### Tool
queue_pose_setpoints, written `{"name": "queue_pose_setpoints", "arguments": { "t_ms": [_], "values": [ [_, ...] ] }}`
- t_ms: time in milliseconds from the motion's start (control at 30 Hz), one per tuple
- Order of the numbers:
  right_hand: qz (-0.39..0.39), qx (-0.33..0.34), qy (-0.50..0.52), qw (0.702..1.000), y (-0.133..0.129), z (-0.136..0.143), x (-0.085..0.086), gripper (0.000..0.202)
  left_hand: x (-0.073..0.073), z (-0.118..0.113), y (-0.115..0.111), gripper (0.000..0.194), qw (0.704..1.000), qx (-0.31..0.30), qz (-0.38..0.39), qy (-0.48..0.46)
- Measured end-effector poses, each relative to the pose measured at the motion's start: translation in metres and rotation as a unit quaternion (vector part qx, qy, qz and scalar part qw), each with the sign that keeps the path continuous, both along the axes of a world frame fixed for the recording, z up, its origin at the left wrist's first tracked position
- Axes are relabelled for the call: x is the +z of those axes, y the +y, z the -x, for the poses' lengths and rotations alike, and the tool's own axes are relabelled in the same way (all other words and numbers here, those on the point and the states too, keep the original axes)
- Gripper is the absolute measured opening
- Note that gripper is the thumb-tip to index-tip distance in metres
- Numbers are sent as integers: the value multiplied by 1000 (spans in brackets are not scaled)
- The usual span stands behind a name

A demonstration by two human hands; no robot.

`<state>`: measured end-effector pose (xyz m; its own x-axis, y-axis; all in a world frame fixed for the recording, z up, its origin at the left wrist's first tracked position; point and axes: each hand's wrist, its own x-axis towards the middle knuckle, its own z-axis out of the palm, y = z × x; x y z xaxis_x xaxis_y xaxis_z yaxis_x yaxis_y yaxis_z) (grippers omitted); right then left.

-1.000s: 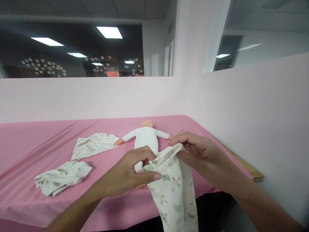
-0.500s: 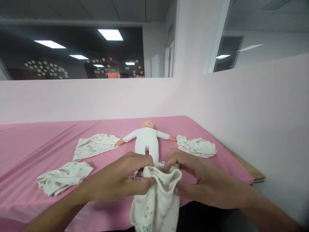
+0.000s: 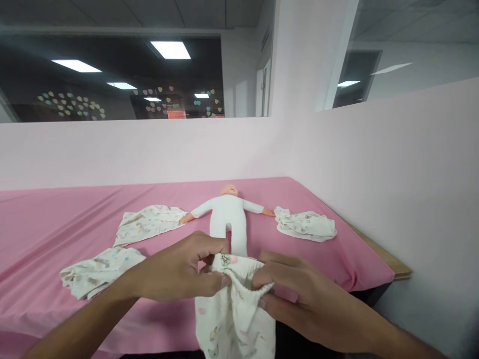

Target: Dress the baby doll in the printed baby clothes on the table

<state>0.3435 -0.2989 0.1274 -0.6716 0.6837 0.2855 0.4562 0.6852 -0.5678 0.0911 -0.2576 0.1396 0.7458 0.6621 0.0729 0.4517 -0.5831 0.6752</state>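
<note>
A white baby garment (image 3: pixel 239 314) with a small print hangs between my hands at the near edge of the table. Its gathered, elastic-looking opening is uppermost; the lower part runs out of view. My left hand (image 3: pixel 183 269) pinches the left side of this edge between thumb and fingers. On the right side, my right hand (image 3: pixel 299 294) grips the edge, its fingertips partly inside the fold. Beyond them a baby doll (image 3: pixel 227 214) in a white bodysuit lies on its back, arms spread, its lower legs hidden behind the garment and my hands.
Printed baby clothes (image 3: pixel 147 224) lie by the doll's hand at left, with another crumpled piece (image 3: pixel 101 271) nearer me. A folded printed garment (image 3: pixel 307 225) rests at right. Pink cloth (image 3: pixel 168 319) covers the table; a wooden board edge (image 3: pixel 385 257) shows beside the right wall (image 3: pixel 419 189).
My right hand has moved down along the garment's edge, and the opening is spread wider and flatter. My left hand has shifted slightly left, still pinching.
</note>
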Motion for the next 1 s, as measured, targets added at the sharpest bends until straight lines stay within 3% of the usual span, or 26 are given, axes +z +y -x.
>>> {"name": "queue_pose_setpoints", "arguments": {
  "t_ms": [133, 233, 400, 567, 767, 1000],
  "values": [
    [23, 61, 35, 997, 7, -8, 5, 8, -1, 3, -6, 12, 997, -26, -56, 56],
    [83, 122, 101, 984, 12, -16, 4, 5, -4, 1, -14, 23, 988, -45, -104, 106],
    [169, 103, 149, 969, 16, -20, 1, 3, -23, -3, -20, 15, 966, -38, -205, 153],
    [92, 66, 101, 988, 12, -21, 2, 5, -36, -4, -15, 17, 958, -67, -259, 100],
    [44, 45, -1, 998, 5, -24, 8, 22, -19, 6, -15, 14, 959, -59, -253, 117],
    [46, 71, 15, 996, 11, -24, 7, 21, -3, 17, -20, 13, 971, -76, -214, 70]
  ]
}}
